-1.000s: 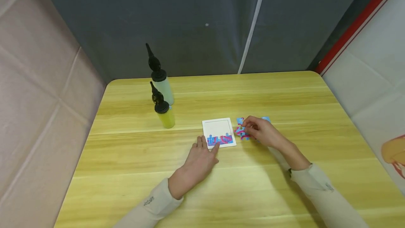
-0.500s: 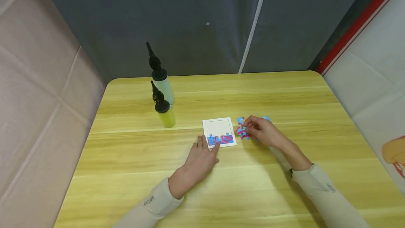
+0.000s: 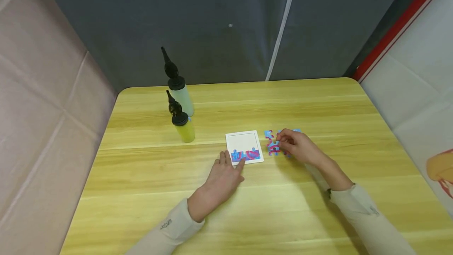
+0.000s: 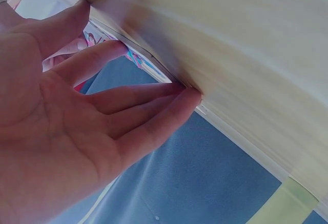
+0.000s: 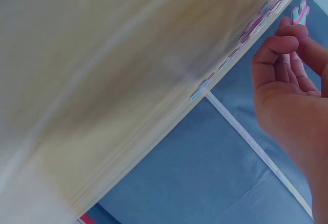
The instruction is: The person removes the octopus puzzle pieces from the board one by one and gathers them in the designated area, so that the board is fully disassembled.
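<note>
A white square puzzle frame (image 3: pixel 242 140) lies on the table, its near edge filled with a row of joined blue, pink and purple pieces (image 3: pixel 245 155). My left hand (image 3: pixel 222 178) rests at the near left of the frame; the index finger touches the bottom row and the other fingertips lie at its left edge. To the right, my right hand (image 3: pixel 299 145) hovers over several loose puzzle pieces (image 3: pixel 271 147). In the right wrist view its thumb and index finger pinch a pink and blue puzzle piece (image 5: pixel 300 13), held above the table.
Two bottles with black pointed pump tops stand at the back left, a yellow one (image 3: pixel 186 132) in front of a pale green one (image 3: pixel 183 100). A small blue bit (image 3: pixel 189 119) shows beside them. A dark curtain (image 3: pixel 198 23) hangs behind the table (image 3: pixel 141 192).
My right hand has shifted slightly to the right over the loose pieces, uncovering more of them. The left hand stays at the frame.
</note>
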### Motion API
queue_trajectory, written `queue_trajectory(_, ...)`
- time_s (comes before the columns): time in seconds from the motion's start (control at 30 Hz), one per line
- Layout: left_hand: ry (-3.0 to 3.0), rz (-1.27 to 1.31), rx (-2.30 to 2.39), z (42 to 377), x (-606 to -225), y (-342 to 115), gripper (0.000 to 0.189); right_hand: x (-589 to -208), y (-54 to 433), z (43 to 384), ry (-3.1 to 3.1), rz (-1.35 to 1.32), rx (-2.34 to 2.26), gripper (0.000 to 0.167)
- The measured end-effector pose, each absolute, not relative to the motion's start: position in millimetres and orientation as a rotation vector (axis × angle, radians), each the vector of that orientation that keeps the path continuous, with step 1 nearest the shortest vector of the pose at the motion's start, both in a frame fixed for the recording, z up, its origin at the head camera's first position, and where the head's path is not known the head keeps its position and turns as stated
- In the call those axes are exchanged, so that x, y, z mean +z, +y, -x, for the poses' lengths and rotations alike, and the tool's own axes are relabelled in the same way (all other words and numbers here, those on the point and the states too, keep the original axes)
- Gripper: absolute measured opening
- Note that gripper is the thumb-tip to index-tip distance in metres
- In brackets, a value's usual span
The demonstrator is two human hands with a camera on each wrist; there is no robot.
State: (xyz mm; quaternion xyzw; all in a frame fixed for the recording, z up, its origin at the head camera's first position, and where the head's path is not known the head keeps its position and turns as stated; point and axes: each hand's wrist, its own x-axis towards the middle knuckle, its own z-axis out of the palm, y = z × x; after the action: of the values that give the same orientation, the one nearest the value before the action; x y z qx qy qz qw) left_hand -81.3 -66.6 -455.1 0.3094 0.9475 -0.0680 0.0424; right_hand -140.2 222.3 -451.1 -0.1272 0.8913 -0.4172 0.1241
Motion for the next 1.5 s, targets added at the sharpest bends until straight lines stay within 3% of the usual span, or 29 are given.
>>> queue_trajectory(1.5, 2.89, -0.947, -0.237, 81, -454, -66, 0.054, -449, 240, 134, 2.654, 0.259, -1.17, 0.011)
